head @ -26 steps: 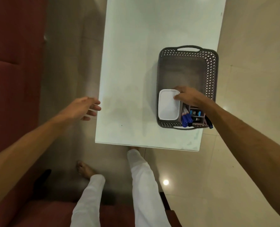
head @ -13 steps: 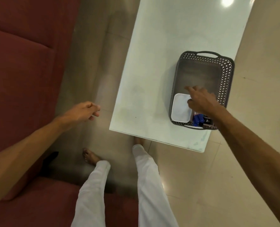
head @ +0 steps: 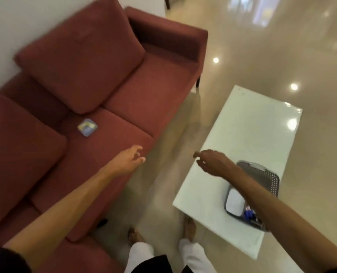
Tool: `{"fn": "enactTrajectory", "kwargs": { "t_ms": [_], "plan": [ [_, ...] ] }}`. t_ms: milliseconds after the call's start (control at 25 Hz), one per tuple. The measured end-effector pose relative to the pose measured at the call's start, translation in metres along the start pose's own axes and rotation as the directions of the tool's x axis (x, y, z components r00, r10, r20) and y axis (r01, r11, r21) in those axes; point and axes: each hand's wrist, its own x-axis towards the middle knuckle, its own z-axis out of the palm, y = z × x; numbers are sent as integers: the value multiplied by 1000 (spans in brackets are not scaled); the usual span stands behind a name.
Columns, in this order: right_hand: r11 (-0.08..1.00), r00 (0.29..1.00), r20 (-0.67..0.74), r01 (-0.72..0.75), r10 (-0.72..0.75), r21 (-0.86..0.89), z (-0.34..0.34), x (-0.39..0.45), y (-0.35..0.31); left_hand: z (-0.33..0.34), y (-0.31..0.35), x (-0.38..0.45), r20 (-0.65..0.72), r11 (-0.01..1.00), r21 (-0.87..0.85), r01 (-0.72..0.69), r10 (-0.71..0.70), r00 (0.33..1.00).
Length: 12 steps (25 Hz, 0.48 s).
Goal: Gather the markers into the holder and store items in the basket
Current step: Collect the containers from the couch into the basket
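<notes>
Left hand [head: 128,160] out over the front edge of the sofa [head: 96,79], fingers loosely spread, holding nothing. Right hand [head: 213,162] above the near-left part of the worktop [head: 248,134], fingers relaxed and apart, empty. Basket [head: 270,178] on the worktop's near-right corner, partly hidden under the right forearm; inside, a white box [head: 234,201] at its left and blue markers [head: 249,212] beside that. Small blue-and-yellow packet [head: 87,127] lying on the sofa seat, well apart from the basket.

Red sofa [head: 96,79] by white wall [head: 15,20], glossy beige floor [head: 262,56], white table [head: 248,134].
</notes>
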Motion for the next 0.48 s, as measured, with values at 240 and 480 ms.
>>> {"fn": "enactTrajectory", "kwargs": {
  "t_ms": [240,480],
  "plan": [
    [985,986,-37,161,-164,-64,-55,20,-72,-25,-62,-70,-59,981,-124,150,-158,986],
    [964,962,-61,263,-265,-44,-53,94,-136,-76,-162,-44,-4,934,-148,324,-328,945]
  ]
}}
